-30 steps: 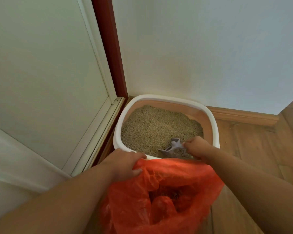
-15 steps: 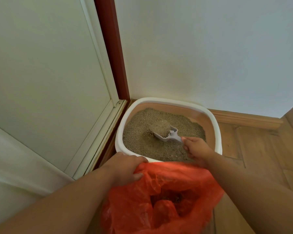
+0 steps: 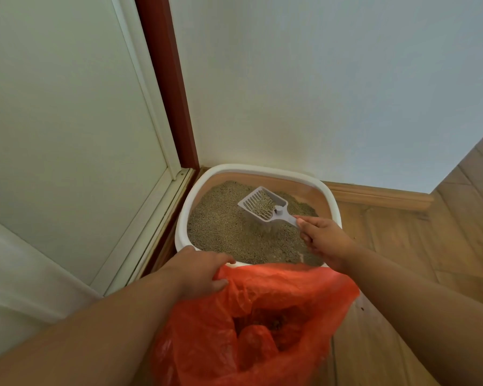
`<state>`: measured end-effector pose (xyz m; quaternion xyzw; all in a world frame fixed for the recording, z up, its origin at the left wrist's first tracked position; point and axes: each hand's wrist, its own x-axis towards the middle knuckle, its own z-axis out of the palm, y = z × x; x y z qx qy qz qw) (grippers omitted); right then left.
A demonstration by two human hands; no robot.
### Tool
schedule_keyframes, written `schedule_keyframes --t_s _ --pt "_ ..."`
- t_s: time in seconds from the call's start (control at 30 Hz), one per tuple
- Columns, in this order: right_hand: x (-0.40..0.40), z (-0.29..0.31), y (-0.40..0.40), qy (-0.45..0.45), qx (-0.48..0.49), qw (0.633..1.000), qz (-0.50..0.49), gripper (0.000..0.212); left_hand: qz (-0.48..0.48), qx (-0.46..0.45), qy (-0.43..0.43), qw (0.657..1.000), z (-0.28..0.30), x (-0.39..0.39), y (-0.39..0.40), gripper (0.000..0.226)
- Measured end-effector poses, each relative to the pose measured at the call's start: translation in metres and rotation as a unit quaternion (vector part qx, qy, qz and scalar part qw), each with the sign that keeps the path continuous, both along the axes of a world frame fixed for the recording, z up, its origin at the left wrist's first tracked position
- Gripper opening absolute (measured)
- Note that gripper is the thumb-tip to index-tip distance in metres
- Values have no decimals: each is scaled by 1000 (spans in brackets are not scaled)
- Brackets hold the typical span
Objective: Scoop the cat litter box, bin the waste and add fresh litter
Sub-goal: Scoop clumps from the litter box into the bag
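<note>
**Litter box: sifting a raised scoop load over the tray**

Litter box, a white-rimmed plastic tray with peach inner walls (image 3: 329,195), sits on the wood-plank floor (image 3: 402,246) in the corner between the white wall (image 3: 318,79) and the pale door panel (image 3: 67,107). It holds a bed of tan granular litter (image 3: 221,229).

Right hand (image 3: 325,238) pinches the handle end of the pale grey slotted plastic scoop (image 3: 262,206); that grip is clenched on the handle. The scoop is raised above the litter surface, tilted, with a small heap of granules in its basket. Whether a clump is among them cannot be told.

Left hand (image 3: 200,271) grips the rim of the orange thin plastic bag (image 3: 262,316), holding its mouth open just in front of the tray's near edge. Dark material lies at the bottom of the bag.

Judgement: the step in hand is sifting.
- Keep the scoop over the tray while loose grains drain through the slots, so clean litter falls back into the bed and not on the floor.
- Shake gently; a hard shake could break a clump.
- Level the basket before travelling to the bag.
- Carry the load low across the near rim and tip it well inside the bag mouth.
- Left hand should hold the opening wide and close to the rim.

Fresh litter not yet added; no supply in view.
</note>
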<state>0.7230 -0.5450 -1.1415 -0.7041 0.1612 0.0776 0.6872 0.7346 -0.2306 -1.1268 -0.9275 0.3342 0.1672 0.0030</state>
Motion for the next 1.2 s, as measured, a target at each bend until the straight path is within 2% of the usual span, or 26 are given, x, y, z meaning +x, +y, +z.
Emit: schedule_keyframes --t_s 0.93,1.2 --pt "-4 17 -18 4 -36 999 14 26 7 6 1 1000 11 -7 8 45" --pt "1 29 -28 -4 -93 996 3 20 8 10 -7 1000 14 -8 7 42"
